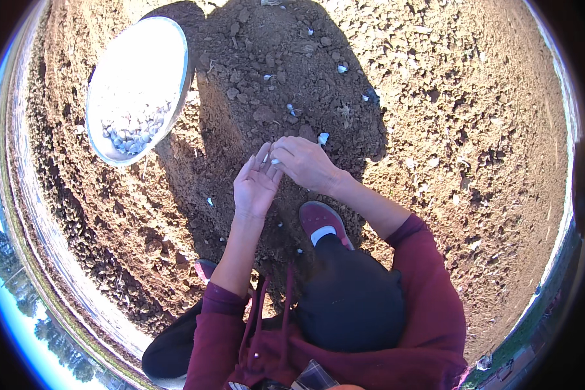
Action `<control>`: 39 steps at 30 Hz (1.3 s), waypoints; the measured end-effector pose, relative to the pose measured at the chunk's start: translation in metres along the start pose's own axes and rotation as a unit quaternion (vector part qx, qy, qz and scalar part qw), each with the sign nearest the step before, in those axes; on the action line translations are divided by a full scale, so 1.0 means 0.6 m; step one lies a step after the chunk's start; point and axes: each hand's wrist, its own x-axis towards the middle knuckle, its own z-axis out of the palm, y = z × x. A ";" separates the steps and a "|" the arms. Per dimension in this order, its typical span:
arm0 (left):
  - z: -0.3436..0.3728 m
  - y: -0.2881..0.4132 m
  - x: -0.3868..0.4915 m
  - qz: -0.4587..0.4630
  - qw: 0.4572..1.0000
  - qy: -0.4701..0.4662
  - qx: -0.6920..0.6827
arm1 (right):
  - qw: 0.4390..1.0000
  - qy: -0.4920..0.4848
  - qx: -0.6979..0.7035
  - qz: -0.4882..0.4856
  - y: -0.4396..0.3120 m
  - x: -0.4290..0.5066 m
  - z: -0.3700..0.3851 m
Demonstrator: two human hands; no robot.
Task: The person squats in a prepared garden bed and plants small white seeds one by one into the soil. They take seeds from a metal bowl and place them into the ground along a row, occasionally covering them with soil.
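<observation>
My left hand is turned palm up over the shaded soil, and its palm looks bare. My right hand bends over the left fingertips, its thumb and fingers pinching a small whitish piece, seemingly a garlic clove. Because the hands overlap, I cannot tell whether the left fingers grip something too. Beyond the right knuckles, a white clove or husk lies on the ground. Several more pale cloves, such as one clove and another clove, dot the soil ahead.
A round metal basin stands at the upper left, partly filled with cloves and washed out by sunlight. My red shoe rests on the soil below my hands. Sunlit, cloddy soil spreads to the right.
</observation>
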 end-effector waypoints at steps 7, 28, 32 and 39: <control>-0.006 -0.025 0.004 -0.018 0.997 0.075 0.018 | 0.941 0.134 0.193 0.244 0.071 -0.013 -0.080; -0.019 -0.057 0.010 -0.094 0.992 0.037 0.077 | 0.788 0.287 -0.301 0.455 0.371 -0.305 -0.367; -0.017 -0.054 0.006 -0.091 0.992 0.044 0.081 | 0.825 0.251 -0.363 0.354 0.377 -0.285 -0.365; -0.026 -0.057 0.011 -0.100 0.990 0.050 0.087 | 0.834 0.215 -0.355 0.364 0.381 -0.253 -0.359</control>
